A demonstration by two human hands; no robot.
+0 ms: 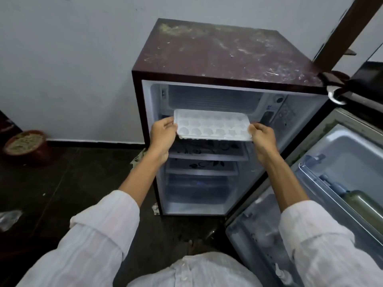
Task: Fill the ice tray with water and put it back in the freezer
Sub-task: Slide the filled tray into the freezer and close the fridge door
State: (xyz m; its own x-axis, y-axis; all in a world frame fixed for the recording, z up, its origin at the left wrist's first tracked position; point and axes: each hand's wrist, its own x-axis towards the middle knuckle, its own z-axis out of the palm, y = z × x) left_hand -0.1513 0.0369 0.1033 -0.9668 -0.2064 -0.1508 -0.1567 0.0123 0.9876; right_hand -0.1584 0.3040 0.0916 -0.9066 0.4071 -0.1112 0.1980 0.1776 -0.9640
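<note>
1. While both arms reach forward in white sleeves, the small maroon fridge stands open beyond the hands, its top scuffed and dusty, its back against a pale wall.
2. Off to the right of the right hand, the fridge door swings wide; a greenish bottle lies in its shelf, well apart from either hand.
3. Just beyond and above the hands, the freezer compartment sits open at the top of the cabinet.
4. Below the hands, two patterned shelves and a clear drawer fill the lower part.
5. Far to the left of the left hand, a brown pot rests on the dark floor near the wall.
6. Between the hands, the white ice tray is held roughly level, its far edge at the mouth of the freezer compartment; whether its cells hold water I cannot tell.
7. Closed around the tray's left short end, the left hand has its thumb on top.
8. Pinching the tray's right near corner, the right hand has fingers curled under the rim.
</note>
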